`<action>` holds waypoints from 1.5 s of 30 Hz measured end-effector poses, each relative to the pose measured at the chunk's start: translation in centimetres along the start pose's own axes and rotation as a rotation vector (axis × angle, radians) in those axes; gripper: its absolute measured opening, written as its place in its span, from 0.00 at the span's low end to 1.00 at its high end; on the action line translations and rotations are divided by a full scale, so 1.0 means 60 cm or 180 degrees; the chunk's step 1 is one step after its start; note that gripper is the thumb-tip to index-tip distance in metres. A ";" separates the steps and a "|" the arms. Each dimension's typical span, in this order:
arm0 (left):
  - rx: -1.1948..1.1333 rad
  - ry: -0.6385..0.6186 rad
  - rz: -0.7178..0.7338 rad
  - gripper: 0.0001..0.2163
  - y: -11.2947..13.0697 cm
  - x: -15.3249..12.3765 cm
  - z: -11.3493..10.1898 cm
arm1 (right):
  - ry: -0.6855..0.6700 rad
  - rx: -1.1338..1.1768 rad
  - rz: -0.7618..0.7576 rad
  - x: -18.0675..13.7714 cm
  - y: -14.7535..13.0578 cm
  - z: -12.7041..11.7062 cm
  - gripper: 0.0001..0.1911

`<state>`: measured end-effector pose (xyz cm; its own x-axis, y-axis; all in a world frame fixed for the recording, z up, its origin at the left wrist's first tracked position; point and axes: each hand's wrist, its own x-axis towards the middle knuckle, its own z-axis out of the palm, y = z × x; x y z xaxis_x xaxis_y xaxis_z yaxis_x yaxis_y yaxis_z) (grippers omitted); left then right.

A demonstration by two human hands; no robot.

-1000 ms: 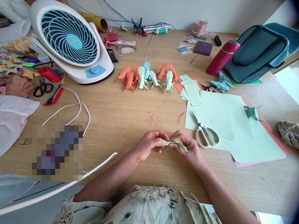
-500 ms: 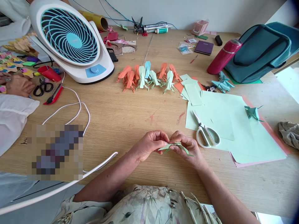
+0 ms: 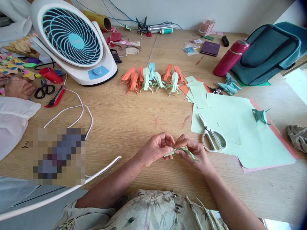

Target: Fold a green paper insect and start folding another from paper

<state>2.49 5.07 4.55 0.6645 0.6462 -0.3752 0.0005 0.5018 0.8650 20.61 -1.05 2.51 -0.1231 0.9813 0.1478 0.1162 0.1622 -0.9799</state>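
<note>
A small light-green folded paper figure (image 3: pixel 190 154) is held between both hands, above the near part of the table. My left hand (image 3: pixel 157 148) pinches its left end between thumb and fingers. My right hand (image 3: pixel 193 149) grips the middle and right side, with narrow folded points sticking out below the fingers. The fingers hide much of the figure. Just right of my right hand lie white-handled scissors (image 3: pixel 213 137), partly on large light-green paper sheets (image 3: pixel 254 143). Beyond my hands stand several finished paper figures, among them an orange one (image 3: pixel 133 82) and a light-green one (image 3: pixel 175 82).
A white fan (image 3: pixel 105 68) stands at the back left, with a white cable (image 3: pixel 105 167) running across the left side. Another person's hands (image 3: pixel 20 86) are at the left edge near black scissors (image 3: pixel 44 89). A red thermos (image 3: pixel 230 58) and a teal bag (image 3: pixel 266 57) stand back right.
My left thumb and fingers have shifted slightly right along the green paper figure, and less of its left end shows. The view has moved a little; the other things stay put.
</note>
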 end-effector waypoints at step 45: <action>0.0142 0.0014 0.0301 0.08 0.002 -0.002 0.006 | 0.0118 -0.0286 -0.0129 -0.005 0.001 -0.008 0.04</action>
<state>2.69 4.84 4.82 0.6600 0.6919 -0.2927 -0.0287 0.4125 0.9105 21.12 -1.30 2.45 -0.0932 0.9766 0.1936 0.2000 0.2088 -0.9573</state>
